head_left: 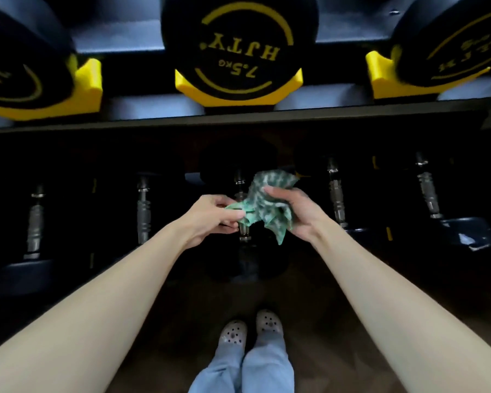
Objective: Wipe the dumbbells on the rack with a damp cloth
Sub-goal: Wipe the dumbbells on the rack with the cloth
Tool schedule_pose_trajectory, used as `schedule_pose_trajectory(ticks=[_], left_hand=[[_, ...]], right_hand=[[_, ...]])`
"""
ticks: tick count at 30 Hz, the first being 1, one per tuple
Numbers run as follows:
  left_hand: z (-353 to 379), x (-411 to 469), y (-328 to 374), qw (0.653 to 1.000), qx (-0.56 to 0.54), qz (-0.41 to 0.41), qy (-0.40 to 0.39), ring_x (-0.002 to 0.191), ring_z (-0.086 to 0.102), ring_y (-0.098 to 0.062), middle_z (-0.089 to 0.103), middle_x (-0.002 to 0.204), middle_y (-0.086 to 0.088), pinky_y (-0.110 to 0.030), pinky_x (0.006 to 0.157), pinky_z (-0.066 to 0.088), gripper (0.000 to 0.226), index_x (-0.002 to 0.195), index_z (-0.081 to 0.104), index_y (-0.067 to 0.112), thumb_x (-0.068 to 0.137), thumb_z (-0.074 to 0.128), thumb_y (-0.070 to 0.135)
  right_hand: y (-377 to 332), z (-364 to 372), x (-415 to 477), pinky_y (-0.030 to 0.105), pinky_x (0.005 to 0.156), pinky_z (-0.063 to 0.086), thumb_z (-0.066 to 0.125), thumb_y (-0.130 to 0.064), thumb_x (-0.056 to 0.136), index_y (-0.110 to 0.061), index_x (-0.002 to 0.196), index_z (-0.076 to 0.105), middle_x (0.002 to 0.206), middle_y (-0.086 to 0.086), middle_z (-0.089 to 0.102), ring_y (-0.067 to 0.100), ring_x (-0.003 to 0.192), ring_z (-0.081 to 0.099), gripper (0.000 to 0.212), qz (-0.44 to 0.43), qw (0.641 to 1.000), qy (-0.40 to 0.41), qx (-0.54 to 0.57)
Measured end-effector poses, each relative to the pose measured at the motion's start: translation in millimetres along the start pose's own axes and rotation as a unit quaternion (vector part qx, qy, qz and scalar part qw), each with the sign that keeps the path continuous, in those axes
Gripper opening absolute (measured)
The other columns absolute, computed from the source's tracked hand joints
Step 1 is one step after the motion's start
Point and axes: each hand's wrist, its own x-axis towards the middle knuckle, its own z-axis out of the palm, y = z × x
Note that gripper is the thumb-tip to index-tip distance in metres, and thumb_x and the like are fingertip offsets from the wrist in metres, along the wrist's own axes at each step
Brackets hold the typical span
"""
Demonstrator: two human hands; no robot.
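Both hands point(210, 215) point(294, 212) hold a green cloth point(262, 207) before racked dumbbells point(238, 49).

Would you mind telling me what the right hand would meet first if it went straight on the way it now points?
Probably the chrome handle of the lower-tier dumbbell, just behind the cloth that the right hand grips. Depth is unclear in this dark view.

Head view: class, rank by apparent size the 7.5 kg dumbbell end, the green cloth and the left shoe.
1. 7.5 kg dumbbell end
2. green cloth
3. left shoe
Apparent only; camera distances differ.
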Motion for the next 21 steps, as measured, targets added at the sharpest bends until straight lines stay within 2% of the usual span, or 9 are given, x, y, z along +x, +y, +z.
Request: schedule_pose_trajectory(ticks=[4, 6, 8, 10, 12, 14, 17, 19, 21], left_hand=[[-11, 19, 1, 0.992, -0.059, 0.023, 0.108, 0.035, 0.050, -0.001, 0.054, 0.063, -0.005, -0.017, 0.042, 0.049, 0.010, 0.095, 0.055, 0.003, 0.087, 0.059, -0.001], [-11, 27, 8, 0.988, -0.111, 0.037, 0.105, 0.037, 0.057, -0.005, 0.060, 0.051, -0.002, -0.018, 0.046, 0.053, 0.007, 0.091, 0.051, 0.000, 0.089, 0.053, -0.006], [-13, 40, 13, 0.981, -0.149, 0.053, 0.114, 0.049, 0.063, -0.009, 0.063, 0.054, -0.001, -0.017, 0.057, 0.054, 0.017, 0.078, 0.053, 0.003, 0.087, 0.052, -0.012], [-17, 58, 11, 0.974, -0.085, 0.096, 0.186, 0.066, 0.063, -0.017, 0.061, 0.067, -0.004, -0.021, 0.067, 0.053, 0.025, 0.073, 0.056, 0.011, 0.078, 0.063, -0.013], [-21, 74, 6, 0.956, 0.059, 0.143, 0.248, 0.076, 0.059, -0.019, 0.060, 0.071, -0.004, -0.015, 0.067, 0.046, 0.019, 0.076, 0.064, 0.011, 0.074, 0.068, -0.008], [-24, 77, -1, 0.927, 0.213, 0.177, 0.251, 0.084, 0.059, -0.018, 0.065, 0.085, -0.006, -0.010, 0.068, 0.042, 0.015, 0.090, 0.071, 0.005, 0.083, 0.061, -0.003], [-27, 84, -16, 0.860, 0.403, 0.242, 0.199, 0.113, 0.058, -0.025, 0.063, 0.120, -0.012, -0.030, 0.095, 0.043, 0.030, 0.114, 0.066, 0.005, 0.093, 0.046, 0.000], [-28, 93, -23, 0.824, 0.491, 0.224, 0.170, 0.120, 0.053, -0.028, 0.057, 0.130, -0.013, -0.035, 0.098, 0.042, 0.036, 0.125, 0.059, 0.011, 0.095, 0.041, 0.003], [-26, 107, -28, 0.803, 0.541, 0.189, 0.163, 0.113, 0.056, -0.032, 0.059, 0.124, -0.017, -0.037, 0.090, 0.046, 0.036, 0.125, 0.058, 0.010, 0.095, 0.038, 0.006]], right_hand=[[-11, -8, 23, 0.030, 0.059, 0.057, 0.056, 0.011, 0.084, 0.000, 0.109, 0.061, 0.088, 0.013, 0.070, 0.024, 0.077, 0.071, 0.028, -0.002, 0.990, 0.022, -0.143], [-13, -8, 38, 0.038, 0.069, 0.058, 0.056, 0.010, 0.086, 0.000, 0.110, 0.061, 0.097, 0.017, 0.067, 0.032, 0.088, 0.068, 0.026, -0.044, 0.960, 0.068, -0.269], [-15, -8, 56, 0.031, 0.071, 0.054, 0.060, 0.007, 0.085, -0.008, 0.095, 0.063, 0.087, 0.009, 0.066, 0.023, 0.082, 0.066, 0.018, -0.107, 0.921, 0.098, -0.361], [-14, -8, 72, 0.023, 0.065, 0.042, 0.056, 0.015, 0.079, -0.012, 0.078, 0.056, 0.076, 0.001, 0.055, 0.013, 0.072, 0.055, 0.027, -0.197, 0.855, 0.092, -0.472], [-5, -14, 86, 0.022, 0.061, 0.032, 0.056, 0.018, 0.071, -0.008, 0.077, 0.060, 0.080, 0.009, 0.052, 0.021, 0.075, 0.053, 0.027, -0.281, 0.761, 0.098, -0.576], [10, -21, 95, 0.025, 0.061, 0.037, 0.059, 0.013, 0.065, -0.001, 0.080, 0.067, 0.083, 0.017, 0.058, 0.029, 0.074, 0.060, 0.023, -0.348, 0.689, 0.124, -0.623], [33, -25, 102, 0.032, 0.071, 0.051, 0.056, 0.007, 0.066, 0.003, 0.091, 0.070, 0.095, 0.022, 0.064, 0.034, 0.080, 0.066, 0.029, -0.382, 0.675, 0.146, -0.614], [42, -25, 108, 0.030, 0.080, 0.049, 0.054, 0.012, 0.071, 0.003, 0.102, 0.069, 0.106, 0.022, 0.064, 0.036, 0.091, 0.065, 0.035, -0.380, 0.690, 0.172, -0.592], [46, -25, 118, 0.028, 0.084, 0.045, 0.051, 0.014, 0.077, 0.003, 0.108, 0.068, 0.111, 0.022, 0.063, 0.035, 0.098, 0.063, 0.037, -0.362, 0.715, 0.198, -0.564]])
